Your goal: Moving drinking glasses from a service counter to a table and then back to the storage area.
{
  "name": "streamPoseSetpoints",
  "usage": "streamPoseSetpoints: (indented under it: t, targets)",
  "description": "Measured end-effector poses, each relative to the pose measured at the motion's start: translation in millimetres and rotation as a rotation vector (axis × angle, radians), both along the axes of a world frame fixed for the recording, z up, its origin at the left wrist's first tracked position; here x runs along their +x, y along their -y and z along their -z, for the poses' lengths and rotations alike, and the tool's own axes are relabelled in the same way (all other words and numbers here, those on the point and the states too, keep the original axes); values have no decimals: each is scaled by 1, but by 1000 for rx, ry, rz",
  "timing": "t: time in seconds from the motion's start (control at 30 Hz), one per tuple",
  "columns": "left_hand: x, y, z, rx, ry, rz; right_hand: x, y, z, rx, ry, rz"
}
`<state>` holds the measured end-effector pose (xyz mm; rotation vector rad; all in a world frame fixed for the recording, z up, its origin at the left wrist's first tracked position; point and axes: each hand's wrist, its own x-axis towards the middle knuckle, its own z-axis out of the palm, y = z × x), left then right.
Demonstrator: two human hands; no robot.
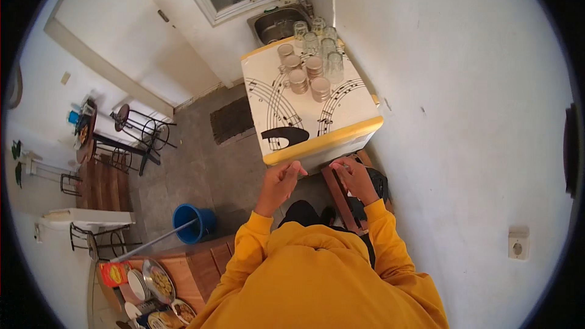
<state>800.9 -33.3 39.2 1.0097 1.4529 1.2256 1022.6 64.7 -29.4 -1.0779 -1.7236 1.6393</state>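
Both my hands are raised before my chest, a short way apart, just short of the yellow-edged front of a white cabinet or appliance top (256, 114) printed with music notes. My left hand (282, 183) has its fingers curled, with the thumb over them. Curled in much the same way is my right hand (351, 177), at the right. I see nothing in either, though a small item inside the fingers could be hidden. On the printed top stand several ribbed mugs (298, 81), with several clear glass mugs (335, 66) beside them along the wall side.
A metal sink (279, 23) lies behind the printed top. On the floor to the left are a dark mat (232, 119) and a blue bucket (194, 224) with a pole in it. Plates (138, 284) and food dishes stand on a wooden table (201, 274). The wall (457, 123) rises at right.
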Motion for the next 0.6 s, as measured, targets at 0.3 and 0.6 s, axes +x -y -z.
streamPoseSetpoints:
  t: [0.3,0.6]
  targets:
    - [-44,-192,38,87,35,321,-36,-96,36,52,177,263]
    - [-113,-365,91,241,-332,405,-133,-290,54,582,677,356]
